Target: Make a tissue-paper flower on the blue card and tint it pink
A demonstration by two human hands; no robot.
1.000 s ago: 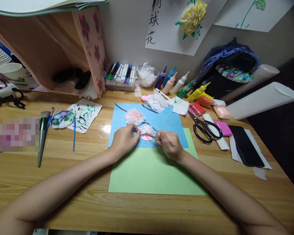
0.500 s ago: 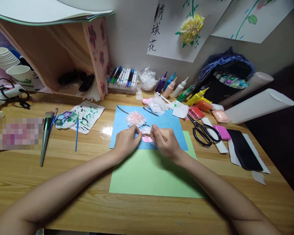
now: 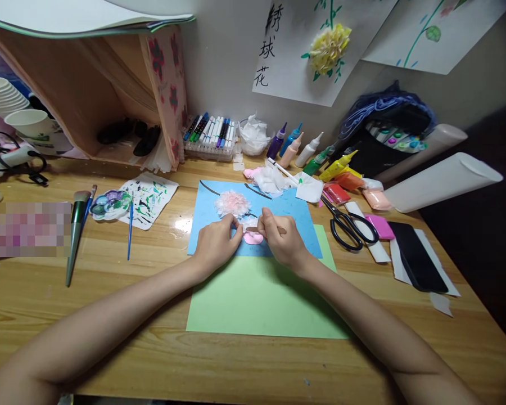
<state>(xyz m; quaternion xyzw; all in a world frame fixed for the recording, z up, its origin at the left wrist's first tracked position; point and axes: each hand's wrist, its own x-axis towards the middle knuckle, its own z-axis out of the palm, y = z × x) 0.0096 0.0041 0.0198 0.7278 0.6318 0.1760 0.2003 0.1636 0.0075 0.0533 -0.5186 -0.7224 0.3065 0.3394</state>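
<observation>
A sheet of blue paper (image 3: 295,225) lies before me with a fluffy pale pink flower (image 3: 231,203) and dark curved strokes on it. Below the flower sit a small white piece (image 3: 250,221) and a flattened pink clay blob (image 3: 253,238). My left hand (image 3: 218,239) rests on the paper left of these, its thumb and forefinger curled together at the white piece's edge; what they pinch is hidden. My right hand (image 3: 281,239) is closed in a fist round a slim brown stick (image 3: 252,229), whose tip points left over the white piece, just above the pink blob.
Green paper (image 3: 261,304) lies under the blue sheet. Black-handled scissors (image 3: 346,230), a phone (image 3: 417,259) and clay packets are to the right. Paint bottles (image 3: 293,149) and a marker box (image 3: 211,135) line the back. Brushes (image 3: 76,236) and a paint palette (image 3: 109,203) lie left.
The brown stick now lies more level, with its tip showing over the white piece and more of the pink blob uncovered. My left hand stays in place; the view shifts slightly.
</observation>
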